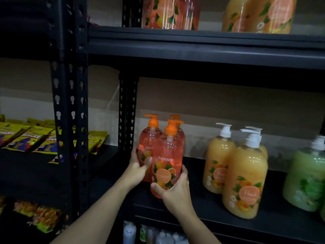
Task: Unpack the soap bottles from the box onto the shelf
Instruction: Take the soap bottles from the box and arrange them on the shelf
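Note:
Three clear orange-red soap bottles with orange pumps stand close together at the left end of the black middle shelf (207, 213). My right hand (173, 189) grips the base of the front bottle (167, 161), which reads "guardian" and sits near the shelf's front edge. My left hand (139, 168) holds the side of the left rear bottle (148, 143). A third bottle (180, 136) stands behind them, mostly hidden. The box is not in view.
Opaque orange soap bottles with white pumps (244, 182) stand to the right, a green one (306, 180) further right. More bottles sit on the upper shelf (168, 13) and below. Black perforated uprights (70, 110) separate a left rack holding yellow snack packets (33, 138).

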Available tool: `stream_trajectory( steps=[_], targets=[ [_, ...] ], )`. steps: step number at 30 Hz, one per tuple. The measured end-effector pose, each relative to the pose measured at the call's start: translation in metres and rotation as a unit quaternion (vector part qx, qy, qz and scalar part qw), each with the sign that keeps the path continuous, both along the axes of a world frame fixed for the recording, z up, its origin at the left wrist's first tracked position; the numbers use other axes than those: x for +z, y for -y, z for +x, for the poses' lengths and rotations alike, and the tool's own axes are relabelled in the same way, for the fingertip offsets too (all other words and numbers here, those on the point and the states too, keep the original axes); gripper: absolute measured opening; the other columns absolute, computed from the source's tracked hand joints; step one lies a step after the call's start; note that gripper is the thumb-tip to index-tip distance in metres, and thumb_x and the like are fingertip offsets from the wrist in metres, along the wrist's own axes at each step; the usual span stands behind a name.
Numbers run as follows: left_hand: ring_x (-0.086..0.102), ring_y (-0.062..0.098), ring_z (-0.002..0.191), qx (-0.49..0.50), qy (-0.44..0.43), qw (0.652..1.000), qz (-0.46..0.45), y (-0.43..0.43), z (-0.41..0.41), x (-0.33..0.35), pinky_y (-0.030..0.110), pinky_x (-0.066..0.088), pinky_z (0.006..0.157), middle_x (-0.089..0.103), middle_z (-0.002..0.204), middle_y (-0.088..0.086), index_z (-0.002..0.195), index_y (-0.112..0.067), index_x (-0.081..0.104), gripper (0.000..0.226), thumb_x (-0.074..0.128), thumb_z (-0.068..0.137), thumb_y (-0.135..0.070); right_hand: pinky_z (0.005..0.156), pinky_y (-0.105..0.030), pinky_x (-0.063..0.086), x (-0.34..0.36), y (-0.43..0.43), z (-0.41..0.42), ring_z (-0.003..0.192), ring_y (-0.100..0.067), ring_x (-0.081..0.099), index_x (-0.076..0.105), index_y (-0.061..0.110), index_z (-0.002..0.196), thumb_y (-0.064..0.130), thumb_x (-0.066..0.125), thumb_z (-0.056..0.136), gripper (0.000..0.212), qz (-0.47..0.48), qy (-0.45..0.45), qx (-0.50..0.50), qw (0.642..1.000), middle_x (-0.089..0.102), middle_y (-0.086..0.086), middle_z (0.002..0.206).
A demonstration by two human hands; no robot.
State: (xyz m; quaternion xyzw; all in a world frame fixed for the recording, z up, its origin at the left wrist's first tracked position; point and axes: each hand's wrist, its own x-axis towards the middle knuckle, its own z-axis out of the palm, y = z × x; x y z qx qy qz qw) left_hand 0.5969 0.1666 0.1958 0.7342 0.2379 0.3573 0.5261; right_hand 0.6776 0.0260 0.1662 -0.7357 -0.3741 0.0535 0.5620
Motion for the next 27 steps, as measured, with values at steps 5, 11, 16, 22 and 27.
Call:
stream_trajectory(
  steps=[5,11,16,22,27],
  targets=[
    [0.053,0.015,0.121,0.035,-0.047,0.998,0.033,-0.016,0.004,-0.018,0.031,0.043,0.102,0.052,0.137,-0.002,0.150,-0.028,0.016,0.076,0.062,0.091,-0.039,0.092,-0.021,0.037,-0.002,0.000,0.004,0.112,-0.006,0.041,0.020,0.029,0.146,0.044,0.089,0.063,0.109,-0.004,-0.006,-0.008,1.000,0.036,0.007,0.132],
    [0.054,0.019,0.122,0.042,-0.056,0.996,0.045,-0.024,-0.003,-0.019,0.032,0.042,0.102,0.054,0.129,-0.004,0.148,-0.025,0.026,0.064,0.059,0.094,-0.035,0.106,-0.034,0.043,-0.003,-0.007,0.003,0.126,-0.013,0.044,0.021,0.030,0.143,0.052,0.086,0.059,0.109,-0.018,0.009,-0.024,1.000,0.037,0.009,0.129],
    [0.051,0.015,0.124,0.050,-0.049,0.997,0.038,-0.042,-0.028,-0.024,0.034,0.039,0.108,0.052,0.134,-0.007,0.149,-0.030,0.024,0.063,0.056,0.096,-0.036,0.098,-0.024,0.045,0.004,-0.022,0.003,0.117,-0.009,0.052,0.025,0.025,0.147,0.048,0.090,0.059,0.112,-0.025,0.018,-0.011,0.999,0.048,0.009,0.131],
    [0.052,0.014,0.115,0.070,0.048,0.996,-0.036,-0.044,-0.039,-0.026,0.028,0.041,0.096,0.052,0.131,-0.003,0.150,-0.028,0.023,0.063,0.057,0.097,-0.027,0.095,-0.026,0.049,0.007,-0.046,-0.004,0.116,-0.019,0.060,0.025,0.020,0.141,0.046,0.090,0.063,0.104,-0.044,0.021,-0.043,0.998,0.058,0.000,0.129],
    [0.044,0.019,0.128,0.092,0.005,0.995,-0.027,-0.048,-0.042,-0.029,0.040,0.039,0.107,0.041,0.142,-0.001,0.148,-0.033,0.019,0.114,0.084,0.058,-0.059,0.108,-0.040,0.039,0.004,-0.056,-0.013,0.134,-0.031,0.035,0.029,0.013,0.145,0.050,0.088,0.064,0.106,-0.053,0.089,-0.102,0.989,0.030,-0.010,0.142]
  ],
)
